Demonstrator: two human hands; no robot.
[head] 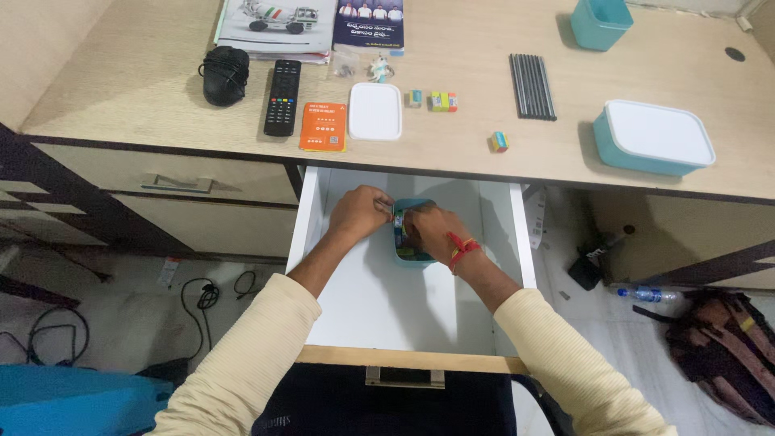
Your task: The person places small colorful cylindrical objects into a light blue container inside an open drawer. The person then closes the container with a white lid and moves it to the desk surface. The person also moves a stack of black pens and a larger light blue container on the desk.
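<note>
Open white drawer (355,299), small teal box (401,252) on its floor

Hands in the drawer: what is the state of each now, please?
Left hand: fingers closed at the rim of the small teal box.
Right hand: inside that box; grip cannot be told.

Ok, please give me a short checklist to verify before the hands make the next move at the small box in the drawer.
1. Drawer pulled open far enough: ok.
2. Both hands at the small teal box: ok, left hand on its left edge, right hand over it.
3. Box contents visible: cannot tell, the hands cover most of it.
4. White lid off and lying on the desk: ok.
5. Loose small blocks well back from the desk edge: not ok, one block lies near it.
</note>
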